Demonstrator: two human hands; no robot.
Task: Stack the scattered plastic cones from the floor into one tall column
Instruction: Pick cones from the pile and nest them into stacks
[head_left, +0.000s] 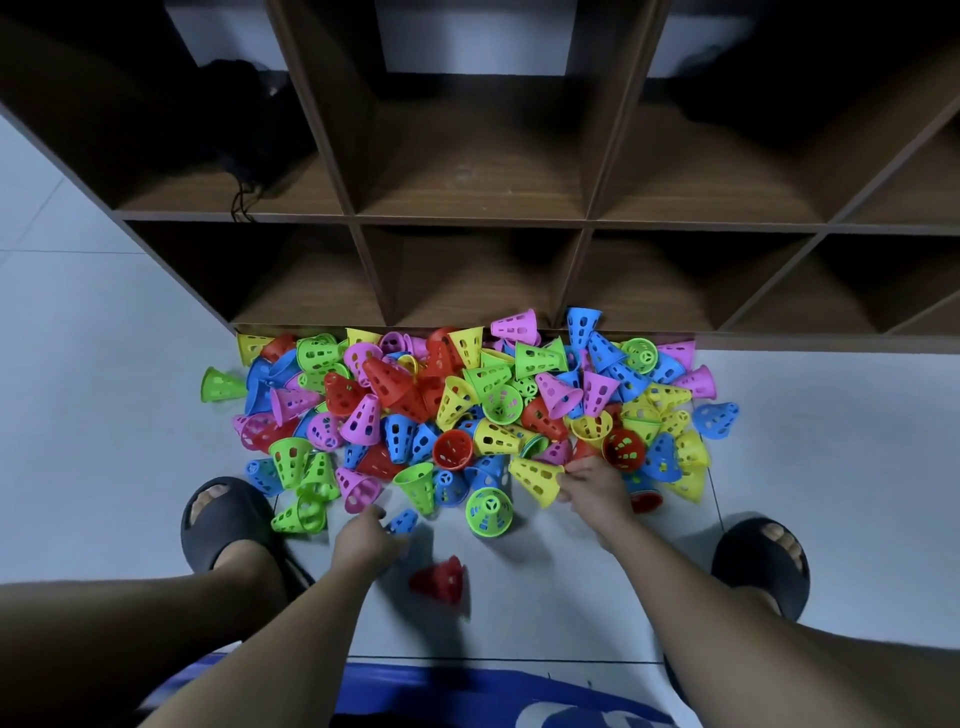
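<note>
Left hand (363, 540): arm stretched forward and down, fingers curled near a small blue cone (404, 520); grip cannot be told.
Right hand (592, 486): arm extended, fingers pinching the yellow cone (535, 478).
Cone pile (467, 405): on floor just beyond both hands.
Red cone (439, 578): blurred, between the forearms.

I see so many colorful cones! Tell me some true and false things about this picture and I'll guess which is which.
1. The cones lie in a messy pile on the floor in front of a wooden shelf. True.
2. A tall column of cones already stands by the pile. False: no column shows yet; the cones are loose.
3. The right hand touches a yellow cone at the pile's near edge. True.
4. All the cones are red. False: they are red, blue, green, yellow and pink.
5. The person is barefoot. False: both feet wear dark slippers.
6. A blurred red cone sits apart from the pile, near the left hand. True.
</note>
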